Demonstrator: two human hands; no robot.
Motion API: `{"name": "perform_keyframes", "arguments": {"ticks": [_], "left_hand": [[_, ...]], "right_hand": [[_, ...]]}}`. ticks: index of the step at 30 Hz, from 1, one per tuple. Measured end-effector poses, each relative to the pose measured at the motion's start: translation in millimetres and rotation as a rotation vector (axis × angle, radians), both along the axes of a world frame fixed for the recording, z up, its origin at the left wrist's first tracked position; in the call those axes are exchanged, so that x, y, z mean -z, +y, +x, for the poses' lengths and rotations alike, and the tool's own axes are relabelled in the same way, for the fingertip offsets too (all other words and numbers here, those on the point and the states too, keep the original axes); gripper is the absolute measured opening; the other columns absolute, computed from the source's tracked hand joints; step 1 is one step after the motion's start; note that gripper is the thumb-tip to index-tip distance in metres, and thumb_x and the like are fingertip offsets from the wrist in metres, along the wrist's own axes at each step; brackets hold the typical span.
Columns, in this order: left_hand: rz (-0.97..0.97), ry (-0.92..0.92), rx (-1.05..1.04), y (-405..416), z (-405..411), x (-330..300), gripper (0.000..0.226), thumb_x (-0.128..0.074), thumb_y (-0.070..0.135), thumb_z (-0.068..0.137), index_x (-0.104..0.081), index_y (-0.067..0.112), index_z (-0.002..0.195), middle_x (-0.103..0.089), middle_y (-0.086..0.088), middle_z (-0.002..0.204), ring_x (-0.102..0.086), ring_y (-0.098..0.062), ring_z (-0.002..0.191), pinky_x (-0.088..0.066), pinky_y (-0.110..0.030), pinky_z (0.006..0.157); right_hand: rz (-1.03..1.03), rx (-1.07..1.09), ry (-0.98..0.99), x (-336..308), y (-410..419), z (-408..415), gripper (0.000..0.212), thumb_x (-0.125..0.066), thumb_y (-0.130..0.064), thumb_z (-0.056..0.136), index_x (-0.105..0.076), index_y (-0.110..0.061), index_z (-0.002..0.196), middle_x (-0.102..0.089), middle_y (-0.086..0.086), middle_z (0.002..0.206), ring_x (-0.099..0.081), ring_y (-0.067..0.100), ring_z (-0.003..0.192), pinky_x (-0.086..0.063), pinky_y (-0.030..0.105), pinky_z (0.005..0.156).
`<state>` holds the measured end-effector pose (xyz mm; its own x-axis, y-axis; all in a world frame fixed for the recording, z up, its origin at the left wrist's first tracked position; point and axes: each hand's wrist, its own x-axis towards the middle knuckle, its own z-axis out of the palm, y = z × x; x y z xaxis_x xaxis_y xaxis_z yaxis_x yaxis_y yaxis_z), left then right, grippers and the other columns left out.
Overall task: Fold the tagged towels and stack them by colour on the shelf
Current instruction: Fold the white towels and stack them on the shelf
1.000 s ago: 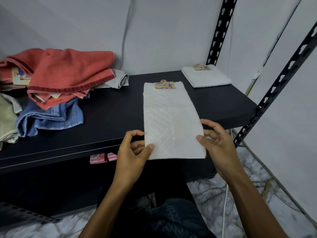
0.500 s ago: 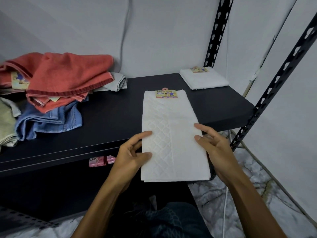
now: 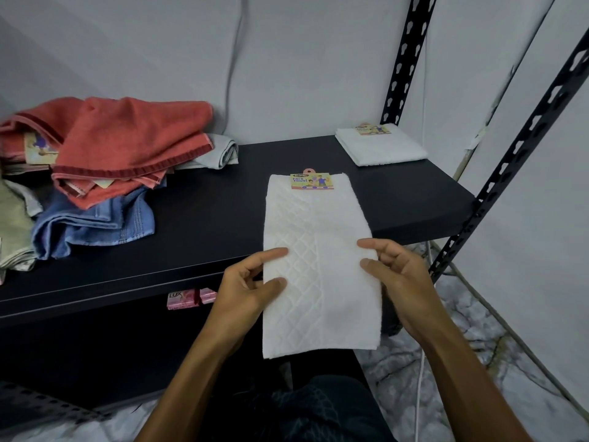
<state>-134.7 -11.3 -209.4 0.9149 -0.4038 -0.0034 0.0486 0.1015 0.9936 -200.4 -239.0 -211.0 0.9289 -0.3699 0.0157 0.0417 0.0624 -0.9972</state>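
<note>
White towel [image 3: 318,260] hangs half off the shelf [image 3: 197,224] — I pinch its sides with my left hand [image 3: 245,291] and right hand [image 3: 401,282], fingers grasping it, likely to fold it.

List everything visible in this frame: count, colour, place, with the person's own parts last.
white towel: 1, white, tagged, far end on the shelf, near end hanging past its front edge
folded towel: 1, white, tagged, back right of shelf
red towels: heap, count unclear, back left
blue towel: 1, under the red heap
grey towel: 1, behind the red heap
pale towel: 1, beige, far left edge
shelf: 1, black
soap boxes: 2, pink, below the shelf
left hand: pinches the white towel's left edge
right hand: holds its right edge
</note>
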Motion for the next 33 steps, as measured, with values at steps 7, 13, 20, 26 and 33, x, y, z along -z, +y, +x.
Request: {"name": "perform_keyframes", "arguments": {"ticks": [7,13,20,26,33], "left_hand": [[-0.013,-0.019,-0.059,-4,2,3,0.026,-0.067,0.002,0.089,-0.072,0.016,0.110,-0.071,0.002,0.078,-0.068,-0.016,0.076,-0.054,-0.022,0.074],[-0.068,0.040,-0.041,-5,1,-3,0.029,-0.062,0.002,0.091,-0.067,0.012,0.118,-0.076,-0.004,0.096,-0.073,-0.018,0.092,-0.057,-0.024,0.074],[0.028,-0.056,-0.133,-7,7,3,0.019,-0.064,0.002,0.091,-0.076,0.014,0.100,-0.046,0.012,0.052,-0.048,-0.001,0.054,-0.044,-0.013,0.062],[-0.039,-0.002,-0.098,-4,9,-8,0.027,-0.063,0.000,0.091,-0.068,0.013,0.114,-0.074,-0.014,0.086,-0.073,-0.021,0.085,-0.058,-0.026,0.075],[0.021,-0.065,-0.121,-7,26,-31,0.013,-0.064,0.008,0.093,-0.074,0.012,0.101,-0.069,-0.020,0.076,-0.069,-0.016,0.078,-0.054,-0.021,0.071]], "right_hand": [[-0.018,0.012,-0.022,-1,0,-1,0.034,-0.058,0.010,0.090,-0.071,-0.018,0.105,-0.074,-0.002,0.105,-0.071,0.015,0.092,-0.056,0.023,0.072],[0.013,0.007,-0.015,-6,1,0,0.030,-0.056,0.003,0.094,-0.067,-0.017,0.114,-0.075,0.008,0.098,-0.072,0.018,0.090,-0.058,0.026,0.073],[-0.076,0.010,-0.013,-5,-3,3,0.025,-0.060,-0.003,0.093,-0.071,-0.019,0.109,-0.075,0.007,0.095,-0.071,0.023,0.092,-0.058,0.032,0.079],[-0.112,0.032,-0.016,-7,-4,6,0.024,-0.064,-0.006,0.092,-0.075,-0.025,0.102,-0.069,0.023,0.098,-0.063,0.043,0.099,-0.053,0.054,0.093],[-0.105,0.065,-0.090,-33,-7,15,0.016,-0.062,-0.005,0.093,-0.073,-0.013,0.101,-0.076,0.005,0.093,-0.071,0.020,0.091,-0.056,0.039,0.086]]}}
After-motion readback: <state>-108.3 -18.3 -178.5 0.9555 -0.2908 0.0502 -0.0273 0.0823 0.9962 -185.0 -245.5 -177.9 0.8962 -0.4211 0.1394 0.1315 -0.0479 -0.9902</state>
